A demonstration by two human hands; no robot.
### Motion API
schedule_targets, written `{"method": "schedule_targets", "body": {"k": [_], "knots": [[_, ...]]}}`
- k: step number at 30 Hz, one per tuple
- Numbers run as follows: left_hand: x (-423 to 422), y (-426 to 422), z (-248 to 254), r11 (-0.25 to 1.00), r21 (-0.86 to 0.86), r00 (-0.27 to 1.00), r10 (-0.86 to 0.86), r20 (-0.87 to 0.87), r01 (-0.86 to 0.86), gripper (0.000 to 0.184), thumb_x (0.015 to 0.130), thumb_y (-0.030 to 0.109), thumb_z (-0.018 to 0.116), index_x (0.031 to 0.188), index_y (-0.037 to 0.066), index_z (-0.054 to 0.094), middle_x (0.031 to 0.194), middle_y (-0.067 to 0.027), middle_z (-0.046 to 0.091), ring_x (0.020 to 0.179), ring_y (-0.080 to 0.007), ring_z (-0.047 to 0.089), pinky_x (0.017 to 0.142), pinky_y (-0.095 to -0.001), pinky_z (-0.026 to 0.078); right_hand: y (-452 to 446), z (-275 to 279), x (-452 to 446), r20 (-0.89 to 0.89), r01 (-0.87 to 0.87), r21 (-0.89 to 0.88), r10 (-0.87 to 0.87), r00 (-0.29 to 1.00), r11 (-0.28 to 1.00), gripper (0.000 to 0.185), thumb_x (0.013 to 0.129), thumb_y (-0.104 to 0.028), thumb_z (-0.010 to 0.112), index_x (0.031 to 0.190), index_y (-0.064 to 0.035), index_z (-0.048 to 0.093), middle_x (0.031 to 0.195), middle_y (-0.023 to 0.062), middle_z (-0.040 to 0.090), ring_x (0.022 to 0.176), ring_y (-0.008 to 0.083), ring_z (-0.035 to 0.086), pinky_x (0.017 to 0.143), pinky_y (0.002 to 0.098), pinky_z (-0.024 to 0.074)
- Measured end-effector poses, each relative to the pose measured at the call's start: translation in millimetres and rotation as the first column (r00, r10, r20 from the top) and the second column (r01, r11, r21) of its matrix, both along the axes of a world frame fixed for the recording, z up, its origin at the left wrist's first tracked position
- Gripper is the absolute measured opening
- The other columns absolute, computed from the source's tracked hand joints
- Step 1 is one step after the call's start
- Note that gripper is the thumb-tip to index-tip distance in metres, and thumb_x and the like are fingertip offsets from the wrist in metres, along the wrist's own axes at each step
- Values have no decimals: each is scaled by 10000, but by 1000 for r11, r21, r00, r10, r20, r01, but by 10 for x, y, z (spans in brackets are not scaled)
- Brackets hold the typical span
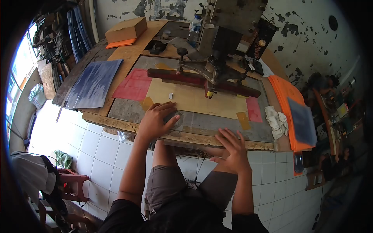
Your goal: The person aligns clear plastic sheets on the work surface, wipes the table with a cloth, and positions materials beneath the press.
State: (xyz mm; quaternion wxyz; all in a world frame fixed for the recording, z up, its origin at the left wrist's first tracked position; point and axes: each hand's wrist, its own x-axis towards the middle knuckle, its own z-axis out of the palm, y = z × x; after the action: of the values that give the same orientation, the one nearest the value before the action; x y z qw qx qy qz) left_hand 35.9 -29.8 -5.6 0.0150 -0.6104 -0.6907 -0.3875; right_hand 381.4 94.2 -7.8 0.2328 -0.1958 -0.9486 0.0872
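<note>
My left hand [158,119] lies palm down, fingers spread, at the front left of a yellowish sheet [186,97] on the grey work plate [128,110]. Beneath my hands a clear plastic sheet [188,122] seems to lie near the front edge. My right hand [232,149] is over the table's front edge, fingers apart, nothing visibly held. Beside my left fingertips sits a small white piece [170,95]. Pink sheets [132,83] and tape pieces [243,120] flank the yellowish sheet. Above it is the press's dark red bar [178,77].
Blue-tinted plastic sheets [93,83] lie at the left, near a cardboard box [126,30]. At the right are a white cloth [276,122] and an orange stack [287,105] with a dark clear sheet [303,122]. A bottle [194,29] stands behind the press column [237,15].
</note>
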Motion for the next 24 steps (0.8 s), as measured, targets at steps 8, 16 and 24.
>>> {"method": "schedule_targets", "body": {"k": [8,16,24], "knots": [[-21,-8,10,999,-29,1000,-17,20,17,450,1050,387,720,1294,21,815,1445,-169,764,1374,-365,700,1231,-510,469,-72,-45,-41,-69,70,150,-60,996,986,378,1038,-91,704,1398,-171,788,1551,-16,705,1495,245,607,1276,558,382],[-52,-21,-1,998,32,997,-49,56,47,451,1058,393,700,1291,23,810,1458,-174,753,1379,-400,683,1216,-499,477,-263,229,-86,-194,72,233,-27,981,970,370,1005,-35,702,1339,-145,818,1424,-20,787,1371,238,707,1199,495,466],[-31,-15,25,997,68,999,-32,7,31,405,992,334,784,1280,50,811,1470,-148,739,1381,-376,661,1204,-496,479,-753,152,522,-45,-64,-19,64,997,998,283,977,-63,791,1242,-131,862,1384,-5,802,1366,238,709,1110,453,540]]}}
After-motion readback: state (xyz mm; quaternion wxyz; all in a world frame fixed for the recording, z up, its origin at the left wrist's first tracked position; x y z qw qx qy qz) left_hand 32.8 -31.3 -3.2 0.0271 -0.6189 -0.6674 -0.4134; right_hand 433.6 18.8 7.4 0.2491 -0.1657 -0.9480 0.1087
